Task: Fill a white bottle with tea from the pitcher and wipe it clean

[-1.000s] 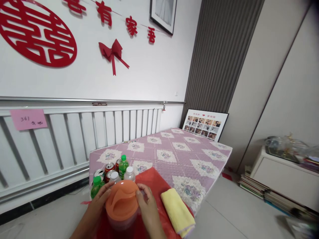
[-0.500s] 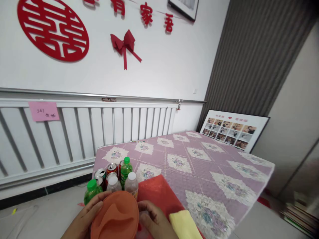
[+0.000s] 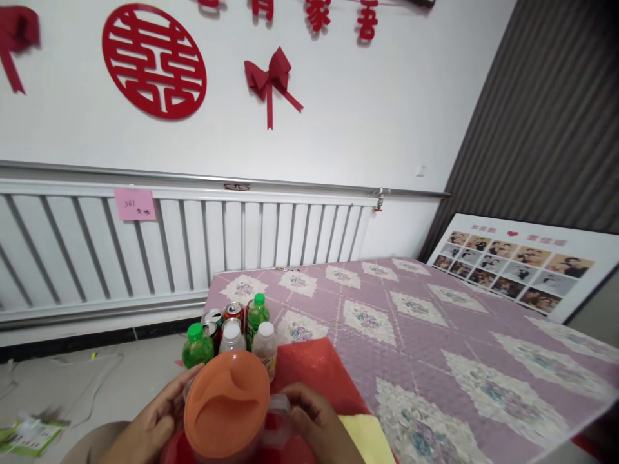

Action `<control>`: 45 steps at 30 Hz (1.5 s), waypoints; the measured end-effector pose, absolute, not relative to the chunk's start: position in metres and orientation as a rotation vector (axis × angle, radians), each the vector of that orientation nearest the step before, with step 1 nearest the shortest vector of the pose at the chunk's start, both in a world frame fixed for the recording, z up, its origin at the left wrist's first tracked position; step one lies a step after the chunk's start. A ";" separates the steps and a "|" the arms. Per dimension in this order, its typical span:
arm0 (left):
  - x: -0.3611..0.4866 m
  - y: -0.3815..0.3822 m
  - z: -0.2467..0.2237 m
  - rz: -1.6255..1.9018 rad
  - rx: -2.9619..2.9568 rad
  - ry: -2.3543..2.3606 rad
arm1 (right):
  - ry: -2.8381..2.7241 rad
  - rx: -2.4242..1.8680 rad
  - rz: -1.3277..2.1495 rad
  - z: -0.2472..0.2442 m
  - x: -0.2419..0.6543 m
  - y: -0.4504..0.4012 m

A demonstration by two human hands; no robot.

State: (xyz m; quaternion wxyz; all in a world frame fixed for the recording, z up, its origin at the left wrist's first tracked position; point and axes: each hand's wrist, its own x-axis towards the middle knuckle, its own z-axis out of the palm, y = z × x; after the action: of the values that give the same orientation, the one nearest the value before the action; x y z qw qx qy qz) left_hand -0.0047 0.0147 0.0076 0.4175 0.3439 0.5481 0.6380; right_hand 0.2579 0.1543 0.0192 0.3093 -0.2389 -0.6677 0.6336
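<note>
A container with a round orange lid [image 3: 227, 405] and clear handles is at the bottom centre, lid facing up. My left hand [image 3: 162, 412] is closed on its left side, the fingertips partly hidden behind the lid. On the right, my right hand [image 3: 314, 415] grips the clear handle [image 3: 278, 412]. Just behind stand a green-capped bottle [image 3: 197, 347], white-capped bottles [image 3: 265, 347], another green bottle [image 3: 257, 317] and several cans [image 3: 233, 312]. Red material [image 3: 314, 370] lies beneath and beside the container, with a yellow cloth [image 3: 367, 438] near my right hand.
A bed or table with a purple patterned cover [image 3: 333, 309] extends to the right. Behind it runs a white radiator [image 3: 261, 235] along the wall. A photo board [image 3: 512, 264] leans at the far right. Cables and a green-and-white packet [image 3: 33, 435] lie on the floor at left.
The view has swung left, shifting the scene rightward. The container has tilted slightly more upright, and its clear right handle now shows in my right hand's grip.
</note>
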 end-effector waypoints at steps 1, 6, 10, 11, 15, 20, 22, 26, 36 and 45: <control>-0.005 0.010 -0.003 1.555 0.936 1.297 | -1.793 -0.681 1.614 0.022 0.261 0.153; 0.004 0.000 -0.038 1.441 1.203 1.287 | -1.974 -0.807 1.409 0.030 0.269 0.140; 0.014 0.007 -0.041 1.549 1.205 1.520 | -2.023 -0.949 1.319 0.026 0.264 0.126; 0.016 0.010 -0.040 1.581 1.192 1.557 | -2.025 -0.978 1.284 0.024 0.262 0.123; 0.024 0.015 -0.036 1.632 1.213 1.627 | -2.012 -0.993 1.229 0.020 0.255 0.118; 0.021 0.016 -0.038 1.605 1.241 1.662 | -1.993 -0.871 1.322 0.015 0.252 0.118; 0.015 0.016 -0.040 1.579 1.207 1.655 | -1.990 -0.836 1.322 0.013 0.251 0.119; 0.009 0.015 -0.041 1.639 1.124 1.653 | -2.000 -0.803 1.292 0.011 0.246 0.120; 0.024 0.007 0.003 1.694 1.103 1.641 | -1.946 -0.791 1.276 0.031 0.245 0.115; 0.055 0.031 0.038 1.686 1.180 1.558 | -1.691 -0.865 1.243 0.036 0.258 0.120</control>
State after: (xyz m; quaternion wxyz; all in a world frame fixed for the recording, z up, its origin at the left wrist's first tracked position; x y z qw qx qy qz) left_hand 0.0549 0.0311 0.0382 0.2766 0.4393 0.5800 0.6278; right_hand 0.2583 0.1203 0.0365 0.4221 -0.3454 -0.6754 0.4963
